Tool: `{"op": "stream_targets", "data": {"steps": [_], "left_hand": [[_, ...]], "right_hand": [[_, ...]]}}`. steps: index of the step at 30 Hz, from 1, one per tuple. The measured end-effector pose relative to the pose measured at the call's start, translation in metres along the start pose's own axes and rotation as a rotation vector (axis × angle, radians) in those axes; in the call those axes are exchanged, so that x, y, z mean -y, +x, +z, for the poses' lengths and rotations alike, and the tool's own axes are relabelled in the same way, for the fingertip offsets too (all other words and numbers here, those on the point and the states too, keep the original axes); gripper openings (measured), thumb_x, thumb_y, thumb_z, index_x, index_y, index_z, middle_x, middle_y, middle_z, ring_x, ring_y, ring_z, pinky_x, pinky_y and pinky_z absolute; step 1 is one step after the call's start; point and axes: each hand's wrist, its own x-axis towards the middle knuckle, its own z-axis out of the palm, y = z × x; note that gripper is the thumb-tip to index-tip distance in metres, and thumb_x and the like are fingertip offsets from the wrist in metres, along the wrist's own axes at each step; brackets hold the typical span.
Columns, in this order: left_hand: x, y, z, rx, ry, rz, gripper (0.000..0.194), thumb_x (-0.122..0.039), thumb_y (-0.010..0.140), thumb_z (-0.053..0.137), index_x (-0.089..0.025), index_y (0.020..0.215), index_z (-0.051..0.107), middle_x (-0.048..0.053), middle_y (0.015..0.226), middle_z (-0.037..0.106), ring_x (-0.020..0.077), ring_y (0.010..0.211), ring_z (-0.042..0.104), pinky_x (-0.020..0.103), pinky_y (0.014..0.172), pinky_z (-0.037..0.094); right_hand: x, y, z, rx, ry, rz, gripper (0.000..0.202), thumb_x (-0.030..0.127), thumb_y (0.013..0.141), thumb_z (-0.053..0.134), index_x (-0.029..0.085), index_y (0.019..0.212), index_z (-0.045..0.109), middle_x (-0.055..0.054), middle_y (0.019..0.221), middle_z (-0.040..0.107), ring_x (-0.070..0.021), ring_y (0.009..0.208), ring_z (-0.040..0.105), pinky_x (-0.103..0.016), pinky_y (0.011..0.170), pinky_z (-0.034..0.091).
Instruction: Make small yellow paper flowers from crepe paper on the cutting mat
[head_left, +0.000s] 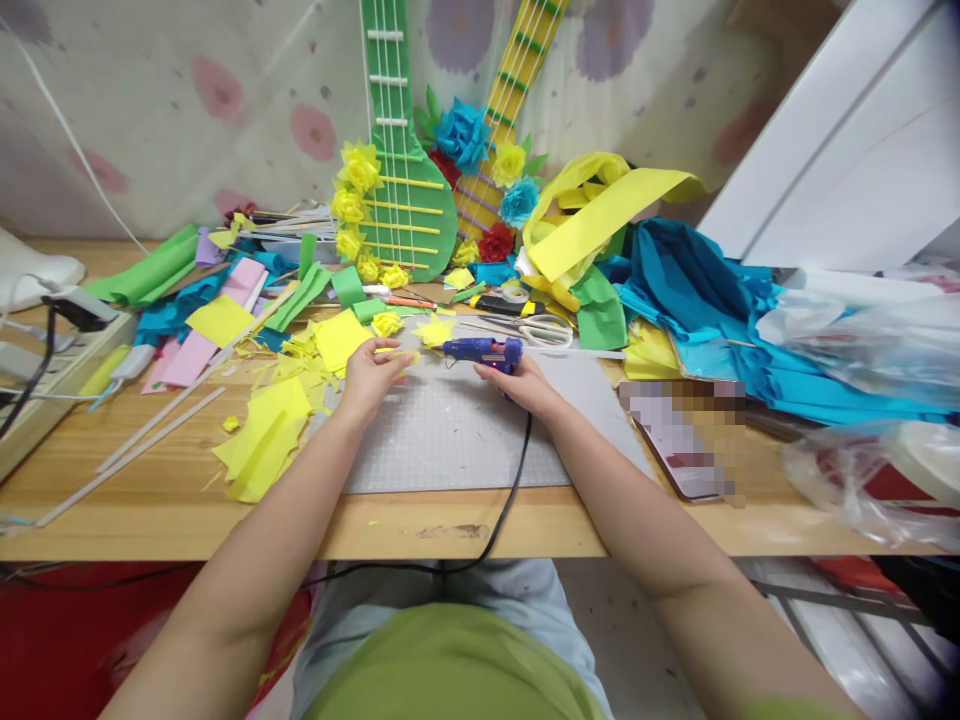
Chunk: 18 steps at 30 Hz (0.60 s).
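In my right hand is a blue hot glue gun, its nozzle pointing left and its black cord running down off the table edge. My left hand pinches a small piece of yellow paper just left of the nozzle. Both hands are above a grey cutting mat. Behind my left hand lies a yellow paper flower, and another yellow paper piece sits beyond the nozzle. A pair of scissors rests behind the glue gun.
Yellow paper sheets and scraps lie at the left. A green paper guitar shape with yellow flowers leans at the back beside a yellow one. Blue paper is heaped at the right, behind a phone. Thin white sticks lie far left.
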Motion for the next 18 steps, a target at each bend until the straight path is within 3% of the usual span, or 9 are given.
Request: {"op": "stream_targets", "data": {"steps": [9, 18], "left_hand": [[0.008, 0.001, 0.005, -0.034, -0.020, 0.087, 0.043, -0.024, 0.047, 0.074, -0.016, 0.084, 0.052, -0.001, 0.066, 0.062, 0.0108, 0.055, 0.059, 0.027, 0.061, 0.051], [0.010, 0.002, 0.007, -0.055, 0.007, 0.127, 0.039, -0.025, 0.049, 0.073, -0.016, 0.078, 0.048, -0.003, 0.064, 0.060, 0.0095, 0.054, 0.058, 0.024, 0.058, 0.050]], "right_hand": [[0.010, -0.005, 0.002, 0.147, -0.133, -0.057, 0.031, 0.045, 0.067, 0.062, 0.020, 0.085, 0.065, 0.005, 0.053, 0.049, -0.0090, 0.052, 0.043, -0.022, 0.054, 0.036], [0.012, -0.005, 0.001, 0.154, -0.182, -0.103, 0.031, 0.046, 0.068, 0.060, 0.020, 0.086, 0.066, 0.002, 0.060, 0.055, -0.0122, 0.061, 0.048, -0.025, 0.061, 0.040]]}}
